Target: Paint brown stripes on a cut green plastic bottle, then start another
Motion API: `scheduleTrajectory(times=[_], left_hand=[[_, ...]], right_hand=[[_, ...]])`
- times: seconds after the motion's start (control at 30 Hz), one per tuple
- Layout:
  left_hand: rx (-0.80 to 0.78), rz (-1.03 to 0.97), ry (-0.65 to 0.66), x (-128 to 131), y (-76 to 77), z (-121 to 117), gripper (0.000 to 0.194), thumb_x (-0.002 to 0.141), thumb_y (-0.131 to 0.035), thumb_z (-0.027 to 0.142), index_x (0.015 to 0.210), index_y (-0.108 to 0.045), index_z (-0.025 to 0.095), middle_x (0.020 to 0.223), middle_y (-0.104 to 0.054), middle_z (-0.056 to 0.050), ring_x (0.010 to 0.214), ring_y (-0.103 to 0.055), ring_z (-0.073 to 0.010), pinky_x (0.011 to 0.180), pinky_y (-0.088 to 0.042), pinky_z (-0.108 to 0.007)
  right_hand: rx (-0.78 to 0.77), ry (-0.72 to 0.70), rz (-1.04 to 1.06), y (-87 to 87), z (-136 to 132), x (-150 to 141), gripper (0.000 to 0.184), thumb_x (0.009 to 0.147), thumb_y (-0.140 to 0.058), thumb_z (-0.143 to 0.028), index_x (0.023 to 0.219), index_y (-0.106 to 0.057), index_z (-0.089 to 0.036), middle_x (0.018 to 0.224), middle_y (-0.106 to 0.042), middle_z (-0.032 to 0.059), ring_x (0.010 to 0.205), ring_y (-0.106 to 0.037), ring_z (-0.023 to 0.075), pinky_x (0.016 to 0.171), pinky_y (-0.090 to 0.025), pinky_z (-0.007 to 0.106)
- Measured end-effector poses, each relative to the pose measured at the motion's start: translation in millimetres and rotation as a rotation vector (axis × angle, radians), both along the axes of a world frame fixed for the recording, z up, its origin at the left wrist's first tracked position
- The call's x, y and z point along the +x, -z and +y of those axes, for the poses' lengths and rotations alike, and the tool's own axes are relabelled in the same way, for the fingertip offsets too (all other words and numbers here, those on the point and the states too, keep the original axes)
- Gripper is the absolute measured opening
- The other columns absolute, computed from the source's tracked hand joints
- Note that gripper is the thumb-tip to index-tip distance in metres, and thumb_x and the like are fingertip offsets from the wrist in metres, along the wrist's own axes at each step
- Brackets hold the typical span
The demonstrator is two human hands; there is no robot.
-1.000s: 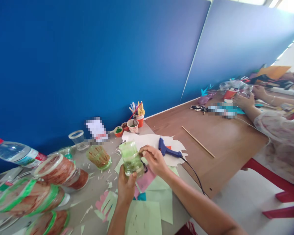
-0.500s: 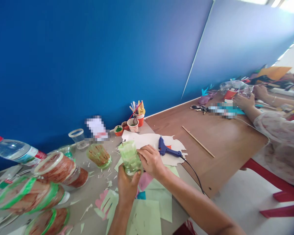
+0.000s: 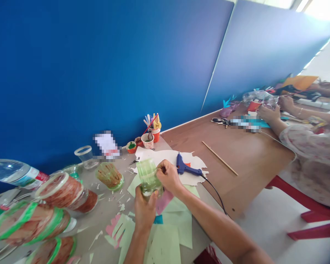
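My left hand point(image 3: 145, 207) is wrapped round the lower part of a pale-green, see-through plastic cup point(image 3: 147, 174), held tilted above the table. At the cup's right side is my right hand point(image 3: 169, 178), its fingers curled together in a pinch against the wall. What that pinch holds, if anything, is too small to make out. Below the cup lie light-green paper sheets point(image 3: 165, 242) and a pink paper piece point(image 3: 164, 201). A blue glue gun point(image 3: 185, 167) rests on a white paper cutout point(image 3: 196, 178) just beyond my right hand.
Brown-painted plastic containers point(image 3: 62, 190), a water bottle point(image 3: 16, 174) and a brown-streaked cup point(image 3: 109, 176) stand at left. Paint cups point(image 3: 147, 141) line the blue partition point(image 3: 99, 66). A wooden stick point(image 3: 220, 158) lies on the brown tabletop point(image 3: 187, 135). A co-worker's hands point(image 3: 272, 112) are at far right.
My right fingers flatten against the cup's side, then curl back into a pinch. The cup turns slightly in my left hand. The whole view shifts a little.
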State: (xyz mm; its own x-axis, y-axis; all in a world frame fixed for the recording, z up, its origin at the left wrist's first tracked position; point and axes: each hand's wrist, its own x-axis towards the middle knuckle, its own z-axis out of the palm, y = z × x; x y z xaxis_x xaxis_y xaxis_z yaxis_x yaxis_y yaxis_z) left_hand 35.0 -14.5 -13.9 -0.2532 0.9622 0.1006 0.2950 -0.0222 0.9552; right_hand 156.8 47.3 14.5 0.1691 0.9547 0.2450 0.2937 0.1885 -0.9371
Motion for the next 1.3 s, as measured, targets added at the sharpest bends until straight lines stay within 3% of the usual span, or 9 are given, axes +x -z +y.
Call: scheduleTrajectory(times=[0.3,0.37,0.53,0.67,0.73,0.8,0.97,1.17,1.3], left_hand=[[-0.061,-0.376,0.044,9.1,-3.0,-0.5,0.041,0.074,-0.059,0.055,0.089,-0.06,0.017,0.081,-0.069,-0.007,0.077,-0.064,-0.0224,0.071,-0.05,-0.035],[-0.034,-0.387,0.074,9.1,-3.7,-0.8,0.043,0.073,-0.059,0.057,0.091,-0.06,0.018,0.082,-0.069,-0.007,0.078,-0.064,-0.0228,0.071,-0.05,-0.035],[0.066,-0.321,0.11,2.9,-9.9,-0.7,0.048,0.071,-0.06,0.06,0.095,-0.058,0.019,0.081,-0.067,-0.006,0.077,-0.063,-0.023,0.072,-0.05,-0.036],[0.077,-0.259,0.01,-2.5,-12.6,0.8,0.041,0.077,-0.055,0.056,0.095,-0.059,0.019,0.085,-0.067,-0.006,0.083,-0.063,-0.0229,0.074,-0.049,-0.035],[0.095,-0.23,0.008,-3.1,-12.3,1.5,0.041,0.075,-0.058,0.054,0.096,-0.058,0.019,0.084,-0.067,-0.006,0.08,-0.062,-0.0225,0.072,-0.049,-0.034],[0.106,-0.204,0.035,-2.2,-11.5,1.9,0.043,0.073,-0.06,0.054,0.096,-0.057,0.018,0.081,-0.066,-0.005,0.076,-0.062,-0.0222,0.069,-0.049,-0.034],[0.089,-0.174,0.087,1.9,-10.8,0.2,0.044,0.072,-0.059,0.054,0.098,-0.054,0.019,0.082,-0.066,-0.005,0.074,-0.062,-0.0225,0.067,-0.049,-0.035],[0.061,0.041,0.149,-9.0,-8.6,-0.1,0.04,0.071,-0.06,0.051,0.095,-0.052,0.02,0.077,-0.065,-0.004,0.068,-0.061,-0.0228,0.062,-0.048,-0.034],[0.068,0.068,0.217,-12.1,-8.8,-0.1,0.036,0.071,-0.062,0.048,0.093,-0.053,0.02,0.076,-0.064,-0.003,0.067,-0.06,-0.0216,0.061,-0.048,-0.033]], right_hand=[[-0.091,-0.055,0.378,-1.2,8.3,2.9,0.005,0.062,-0.047,-0.021,0.058,-0.049,-0.019,0.052,-0.048,-0.0046,0.05,-0.042,0.01,0.049,-0.034,0.022],[-0.094,-0.11,0.45,-3.6,7.7,5.6,0.005,0.062,-0.048,-0.02,0.059,-0.051,-0.019,0.051,-0.048,-0.0048,0.049,-0.042,0.0097,0.048,-0.034,0.022],[-0.03,-0.457,0.498,-14.2,5.4,24.9,0.008,0.07,-0.06,-0.025,0.073,-0.062,-0.018,0.065,-0.06,0.0003,0.061,-0.054,0.0131,0.06,-0.046,0.027],[0.127,-0.364,0.689,-18.9,10.2,45.4,0.026,0.079,-0.059,-0.043,0.088,-0.064,-0.02,0.08,-0.062,0.0046,0.073,-0.059,0.0175,0.072,-0.051,0.038],[0.191,-0.295,0.553,-18.0,11.9,50.8,0.029,0.083,-0.056,-0.046,0.087,-0.063,-0.019,0.078,-0.06,0.0044,0.071,-0.057,0.0174,0.072,-0.05,0.037],[0.257,-0.278,0.25,-16.2,11.1,50.8,0.029,0.084,-0.056,-0.046,0.086,-0.063,-0.018,0.077,-0.059,0.0047,0.07,-0.055,0.0172,0.069,-0.047,0.035],[0.414,-0.357,-0.351,-16.4,5.8,40.0,0.027,0.086,-0.055,-0.043,0.077,-0.057,-0.017,0.072,-0.057,0.0033,0.067,-0.05,0.016,0.069,-0.041,0.033],[0.43,-0.49,-0.486,-22.4,6.7,42.8,0.022,0.089,-0.049,-0.024,0.068,-0.047,-0.019,0.066,-0.053,0.0007,0.063,-0.047,0.0145,0.067,-0.038,0.03],[0.377,-0.506,-0.374,-21.8,3.3,38.8,0.026,0.082,-0.046,-0.015,0.059,-0.036,-0.021,0.059,-0.042,-0.0025,0.058,-0.039,0.0125,0.059,-0.034,0.027]])
